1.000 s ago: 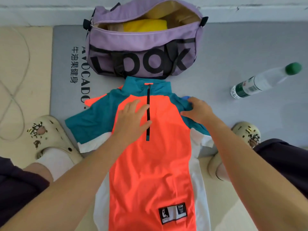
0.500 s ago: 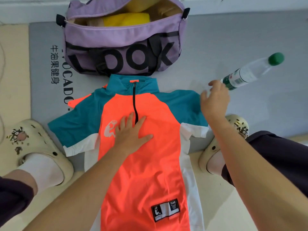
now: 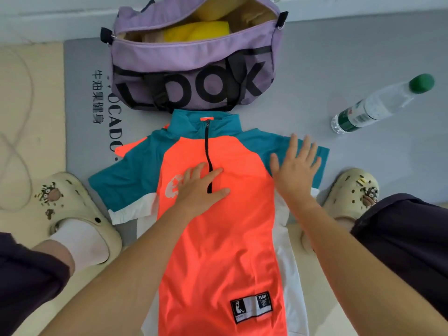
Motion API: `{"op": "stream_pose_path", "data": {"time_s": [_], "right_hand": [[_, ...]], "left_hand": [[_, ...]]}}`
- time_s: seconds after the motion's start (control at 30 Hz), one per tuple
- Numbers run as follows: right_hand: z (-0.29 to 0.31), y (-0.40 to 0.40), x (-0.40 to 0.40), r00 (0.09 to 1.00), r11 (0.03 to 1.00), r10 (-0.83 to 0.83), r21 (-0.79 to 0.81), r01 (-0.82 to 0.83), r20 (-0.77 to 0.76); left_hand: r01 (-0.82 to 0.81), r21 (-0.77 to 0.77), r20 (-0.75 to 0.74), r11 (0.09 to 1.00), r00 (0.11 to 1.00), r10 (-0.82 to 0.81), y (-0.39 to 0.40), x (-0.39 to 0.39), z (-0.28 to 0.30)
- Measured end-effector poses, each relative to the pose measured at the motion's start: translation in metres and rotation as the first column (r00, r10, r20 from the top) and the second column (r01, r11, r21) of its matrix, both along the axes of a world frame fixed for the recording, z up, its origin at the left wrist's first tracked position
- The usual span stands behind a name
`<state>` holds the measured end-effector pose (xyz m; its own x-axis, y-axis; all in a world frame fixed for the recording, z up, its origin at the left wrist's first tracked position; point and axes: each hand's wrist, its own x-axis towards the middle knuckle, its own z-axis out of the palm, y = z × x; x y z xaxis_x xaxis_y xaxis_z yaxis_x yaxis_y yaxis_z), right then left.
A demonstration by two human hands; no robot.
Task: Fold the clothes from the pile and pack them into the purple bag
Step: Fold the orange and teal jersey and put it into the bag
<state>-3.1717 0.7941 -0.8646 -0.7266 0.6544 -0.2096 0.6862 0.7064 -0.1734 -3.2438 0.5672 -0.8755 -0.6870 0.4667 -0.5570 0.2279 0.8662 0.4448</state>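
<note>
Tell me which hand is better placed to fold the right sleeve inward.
Probably the right hand: it lies flat on the teal right sleeve, while the left hand presses the shirt at its chest.

Grey mat (image 3: 339, 69) on beige floor (image 3: 31, 98); pale wall (image 3: 60, 15).
</note>
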Motion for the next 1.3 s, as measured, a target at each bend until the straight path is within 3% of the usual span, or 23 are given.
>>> {"op": "stream_pose_path", "data": {"time_s": [0.07, 0.13, 0.2, 0.27, 0.33, 0.47, 0.6, 0.67, 0.8, 0.87, 0.97, 1.1, 1.2, 1.3], "right_hand": [[0.002, -0.045, -0.013, 0.966, 0.974, 0.226, 0.017, -0.225, -0.125], [-0.003, -0.087, -0.023, 0.908, 0.915, 0.402, 0.040, -0.401, -0.117], [-0.017, -0.113, -0.028, 0.851, 0.851, 0.523, -0.017, -0.524, -0.034], [-0.036, -0.120, -0.027, 0.824, 0.825, 0.563, -0.101, -0.557, 0.056], [-0.049, -0.119, -0.025, 0.825, 0.830, 0.557, -0.085, -0.550, 0.101], [-0.054, -0.115, -0.026, 0.832, 0.837, 0.546, -0.044, -0.545, 0.092], [-0.055, -0.114, -0.025, 0.836, 0.841, 0.540, -0.017, -0.541, 0.097], [-0.055, -0.115, -0.025, 0.834, 0.840, 0.541, -0.019, -0.542, 0.108], [-0.043, -0.111, -0.029, 0.825, 0.835, 0.550, -0.077, -0.545, 0.131], [-0.031, -0.107, -0.029, 0.829, 0.832, 0.552, -0.119, -0.542, 0.090], [-0.008, -0.099, -0.019, 0.885, 0.873, 0.455, -0.146, -0.465, -0.096], [0.011, -0.089, 0.017, 0.939, 0.959, 0.121, -0.205, -0.194, -0.322], [0.012, -0.078, 0.055, 0.942, 0.946, -0.175, -0.315, 0.080, -0.287], [0.006, -0.068, 0.090, 0.892, 0.813, -0.433, -0.484, 0.325, -0.128]], "left_hand": [[-0.203, 0.228, 0.031, 0.952, 0.979, 0.201, -0.009, -0.012, 0.006], [-0.400, 0.358, 0.014, 0.844, 0.906, 0.424, -0.027, -0.027, 0.012], [-0.561, 0.352, -0.086, 0.749, 0.778, 0.623, -0.056, -0.046, 0.015], [-0.658, 0.298, -0.208, 0.691, 0.662, 0.720, -0.089, -0.063, 0.013], [-0.691, 0.225, -0.254, 0.687, 0.639, 0.726, -0.117, -0.079, 0.007], [-0.631, 0.037, -0.158, 0.775, 0.762, 0.628, -0.144, -0.097, -0.009], [-0.590, -0.030, -0.205, 0.807, 0.794, 0.572, -0.155, -0.107, -0.019], [-0.646, 0.039, -0.288, 0.763, 0.723, 0.627, -0.157, -0.109, -0.014], [-0.714, 0.299, -0.471, 0.633, 0.467, 0.749, -0.151, -0.104, 0.008], [-0.741, 0.297, -0.454, 0.603, 0.446, 0.772, -0.144, -0.090, 0.016], [-0.831, 0.237, -0.240, 0.503, 0.452, 0.859, -0.126, -0.051, 0.017], [-0.920, 0.108, -0.011, 0.377, 0.378, 0.926, -0.108, 0.016, 0.011], [-0.921, -0.037, -0.051, 0.389, 0.390, 0.919, -0.110, 0.052, 0.007], [-0.925, -0.137, -0.014, 0.354, 0.360, 0.933, -0.125, 0.065, 0.005]]}}
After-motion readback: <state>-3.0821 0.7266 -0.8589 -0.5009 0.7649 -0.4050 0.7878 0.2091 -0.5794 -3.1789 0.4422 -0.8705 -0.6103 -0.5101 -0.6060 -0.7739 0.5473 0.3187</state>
